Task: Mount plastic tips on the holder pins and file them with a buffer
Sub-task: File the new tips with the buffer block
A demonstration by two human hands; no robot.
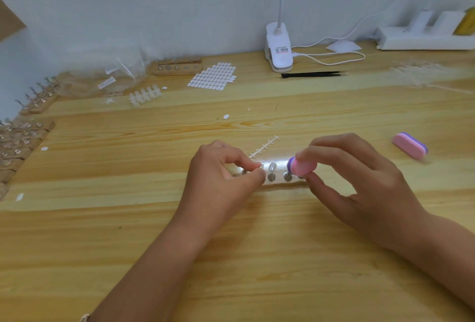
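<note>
**Both hands at the holder: one tip steadied, buffer brought in**

Forearms enter from the near edge and meet over the wooden holder, which lies between the two sets of fingertips.

Left hand: thumb and forefinger are closed narrow on a small pale item, the pinched tip. The pads hide most of it, so its seating on a pin cannot be confirmed. Judged purpose: to press or steady it and stop the holder sliding.

Just beyond the left forefinger stands a mounted tip, upright on its pin. Next along, towards the right thumb, is a bare pin.

Right hand: thumb below and fingers above grip the pink-and-purple buffer end-on. It is held just over the holder's right end, judged ready for filing. Whether it touches a tip cannot be told.

Behind the left fingertips lies a stripped tip runner. Well right of the right-hand fingers, a second buffer rests unused on the table.
</note>
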